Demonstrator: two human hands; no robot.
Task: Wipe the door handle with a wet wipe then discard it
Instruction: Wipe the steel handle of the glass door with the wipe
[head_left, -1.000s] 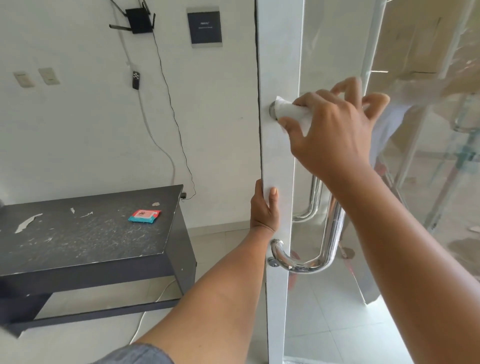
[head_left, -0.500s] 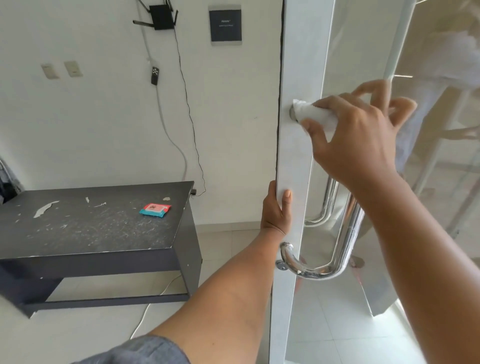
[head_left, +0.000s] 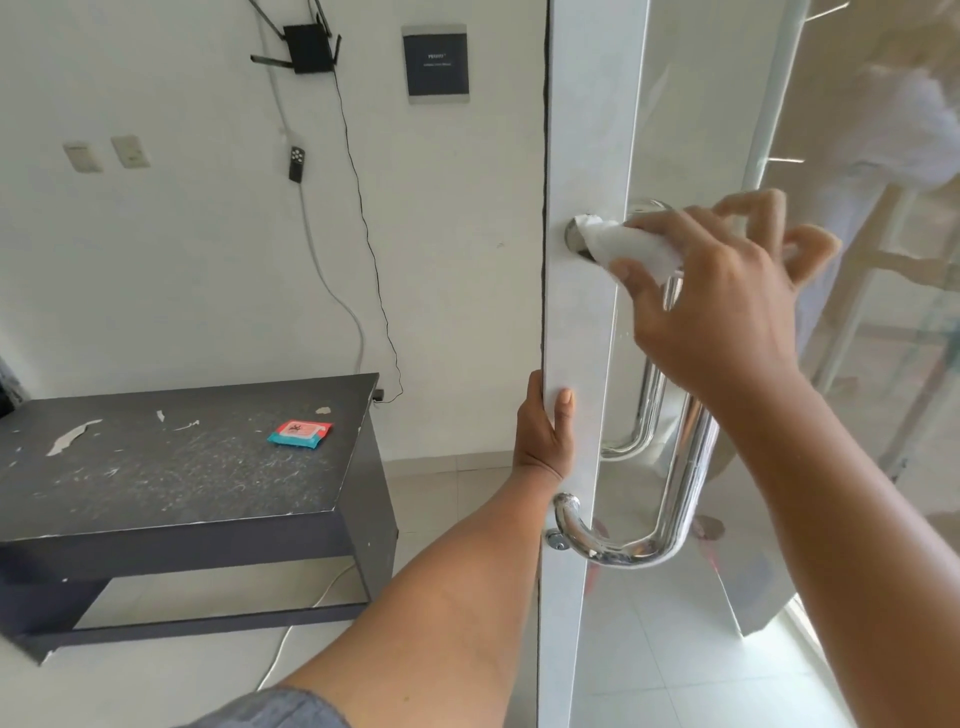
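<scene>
A chrome D-shaped door handle (head_left: 670, 499) runs down the white frame of a glass door (head_left: 582, 130). My right hand (head_left: 717, 296) presses a crumpled white wet wipe (head_left: 628, 249) around the handle's top end, where it meets the frame. The upper part of the bar is hidden behind that hand. My left hand (head_left: 545, 431) grips the door's edge between the handle's two mounts, thumb on the front face.
A dark scratched bench (head_left: 171, 467) stands left against the white wall, with a red and teal wipes packet (head_left: 300, 434) on top. Cables, a router (head_left: 306, 49) and a dark panel (head_left: 435, 62) hang on the wall. Pale tiled floor lies below.
The view has shifted slightly, so the door sits a little further right. My right hand with the wipe stays at the handle's top end; my left hand keeps its hold on the door edge.
</scene>
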